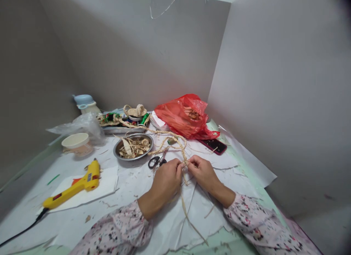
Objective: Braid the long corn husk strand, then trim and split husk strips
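Pinching a straw braid (175, 138) between them, the left grip (166, 182) and right grip (201, 172) sit close together, both clamped on the plait near its end, with loose straw strands (189, 220) hanging below the grips toward the person. From the grips, the braid runs forward in a loose loop across the paper-covered table (68, 225) to a metal tray (123, 130). Just ahead of the left grip lie black-handled scissors (155, 162); beyond them stands a steel bowl (117, 154) of straw scraps. Well left of the grips, a yellow hot glue gun (82, 185) rests on white paper (105, 185); ahead and right lie a red plastic bag (183, 116) and a phone (214, 146).
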### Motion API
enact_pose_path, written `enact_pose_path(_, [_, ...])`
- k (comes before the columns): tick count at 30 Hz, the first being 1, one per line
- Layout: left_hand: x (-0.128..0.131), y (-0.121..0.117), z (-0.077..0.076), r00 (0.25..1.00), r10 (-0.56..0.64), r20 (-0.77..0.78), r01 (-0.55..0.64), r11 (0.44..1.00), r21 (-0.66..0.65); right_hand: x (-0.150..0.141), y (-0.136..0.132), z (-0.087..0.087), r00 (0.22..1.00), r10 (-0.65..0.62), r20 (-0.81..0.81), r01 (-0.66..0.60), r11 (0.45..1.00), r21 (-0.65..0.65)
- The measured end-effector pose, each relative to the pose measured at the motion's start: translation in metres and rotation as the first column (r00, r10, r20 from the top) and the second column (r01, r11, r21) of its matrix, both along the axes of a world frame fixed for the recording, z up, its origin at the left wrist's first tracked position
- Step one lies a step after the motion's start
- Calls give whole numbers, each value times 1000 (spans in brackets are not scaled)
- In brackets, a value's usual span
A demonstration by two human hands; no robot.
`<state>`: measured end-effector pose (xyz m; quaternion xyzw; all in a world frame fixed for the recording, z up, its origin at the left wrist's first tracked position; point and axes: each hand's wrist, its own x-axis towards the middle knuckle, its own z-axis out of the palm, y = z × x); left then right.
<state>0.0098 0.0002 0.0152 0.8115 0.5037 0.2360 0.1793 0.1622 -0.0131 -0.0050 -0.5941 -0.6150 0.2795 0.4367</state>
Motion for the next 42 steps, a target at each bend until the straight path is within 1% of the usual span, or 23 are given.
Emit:
enact_pose_path(2, [0, -2, 2, 999, 23, -28, -22, 999, 35, -1, 0, 1, 999, -15, -32, 15, 1000, -14])
enact_pose_path(4, [1, -5, 3, 999, 22, -28, -21, 999, 45, -1, 1, 0, 997, -27, -74, 25, 999, -32])
enact_pose_path(9, [8, -9, 2, 999, -23, 41, 25, 999, -44, 0, 3, -3, 966, 10, -260, -21, 999, -39])
enact_pose_path(12, [10, -11, 0, 995, -48, 84, 55, 995, -81, 0, 5, -3, 943, -1, -333, -10, 999, -30])
enact_pose_path(16, [11, -13, -1, 996, -60, 69, 67, 992, -102, 0, 5, -3, 909, -6, -416, -16, 999, -50])
enact_pose_path(21, [11, -13, -2, 994, -68, 80, 78, 990, -119, -4, 5, -3, 808, 16, -589, -93, 991, -101])
enact_pose_path(25, [11, -12, -4, 991, -91, 96, 105, 983, -148, -6, 3, 2, 690, 67, -721, -169, 983, -70])
enact_pose_path(29, [10, -11, -6, 991, -99, 85, 112, 979, -168, -2, 4, 4, 602, 82, -794, -225, 972, -70])
enact_pose_path(32, [7, -8, -2, 987, -49, 152, 78, 978, -194, 4, 7, 3, 546, 55, -836, -226, 971, -84])
enact_pose_path(34, [2, -5, 4, 966, 36, 255, 8, 985, -170, 8, 8, 3, 521, 42, -852, -229, 969, -92])
enact_pose_path(36, [-3, -1, 8, 927, 113, 357, -80, 991, -105, 9, 8, 4, 517, 36, -855, -254, 961, -112])
enact_pose_path(37, [-5, 1, 10, 910, 131, 392, -114, 991, -67, 9, 8, 4, 523, 38, -851, -271, 955, -124])
enact_pose_path(39, [-7, 4, 10, 899, 125, 420, -138, 990, 0, 7, 6, 5, 549, 59, -834, -299, 946, -129])
enact_pose_path(40, [-7, 5, 9, 905, 99, 413, -122, 992, 29, 5, 5, 5, 565, 79, -821, -311, 942, -123])
enact_pose_path(42, [-5, 5, 7, 935, 20, 353, -48, 996, 70, 2, 3, 4, 586, 116, -802, -333, 937, -107])
